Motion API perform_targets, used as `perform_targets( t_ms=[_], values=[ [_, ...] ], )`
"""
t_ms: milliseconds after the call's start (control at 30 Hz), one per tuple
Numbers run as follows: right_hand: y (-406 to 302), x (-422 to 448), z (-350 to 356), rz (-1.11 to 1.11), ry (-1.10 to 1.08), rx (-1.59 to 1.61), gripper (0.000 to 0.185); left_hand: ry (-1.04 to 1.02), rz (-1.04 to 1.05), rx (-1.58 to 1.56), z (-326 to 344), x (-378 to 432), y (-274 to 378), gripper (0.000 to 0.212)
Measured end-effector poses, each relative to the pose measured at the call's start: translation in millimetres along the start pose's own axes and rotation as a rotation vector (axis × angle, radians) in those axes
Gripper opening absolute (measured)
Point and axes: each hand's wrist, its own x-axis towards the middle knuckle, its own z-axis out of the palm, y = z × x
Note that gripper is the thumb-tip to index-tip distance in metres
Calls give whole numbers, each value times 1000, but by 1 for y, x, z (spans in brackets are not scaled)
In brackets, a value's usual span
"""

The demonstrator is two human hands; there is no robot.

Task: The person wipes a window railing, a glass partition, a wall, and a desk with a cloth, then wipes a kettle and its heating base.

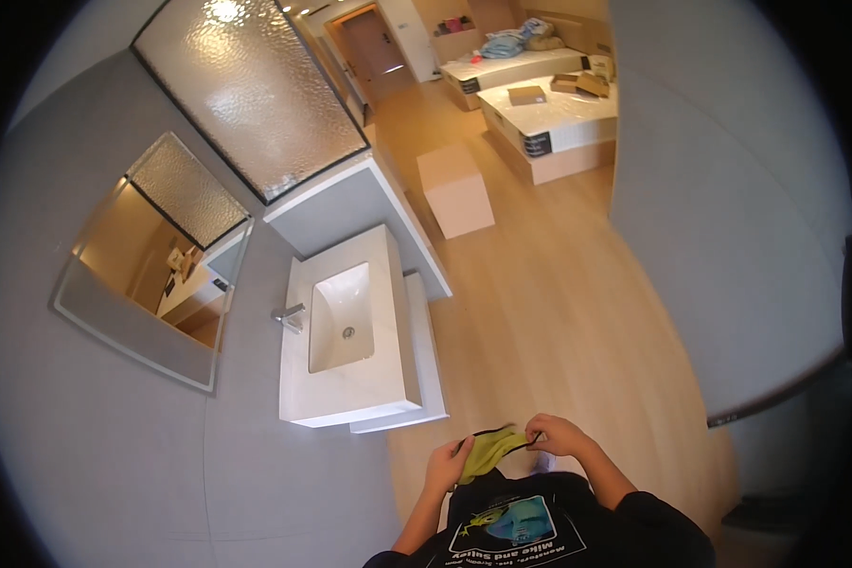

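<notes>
A yellow-green cloth with dark edging [488,452] is stretched between my two hands, just in front of my black T-shirt. My left hand [449,465] grips its left end, thumb on top. At the opposite end, my right hand [555,434] pinches the dark edge between thumb and fingers. The cloth sags in folds and its lower part is hidden against the shirt. Ahead and to the left stands a white washbasin counter [341,394] with a rectangular sink [342,298] and a chrome faucet [289,317].
A mirror [163,270] hangs on the grey wall left of the basin, below a textured glass partition [255,92]. A box-shaped stool or block [456,192] stands on the wood floor [539,312]. Beyond are two beds with plastic-wrapped mattresses [550,106]. A grey wall [724,213] rises at right.
</notes>
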Motion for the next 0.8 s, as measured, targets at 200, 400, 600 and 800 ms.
perform_targets(
  t_ms=[200,400,600,800],
  values=[
    [1,114,-43,72,-342,-455,41,-42,242,-235,24,106,-5,44],
    [5,193,-38,-53,-68,190,69,-427,435,130,-21,162,87,41],
    [-24,265,-85,68,200,159,83,-632,524,34,-63,253,130,38],
    [-8,325,-124,22,276,-219,26,-579,468,32,-82,344,131,34]
  ],
)
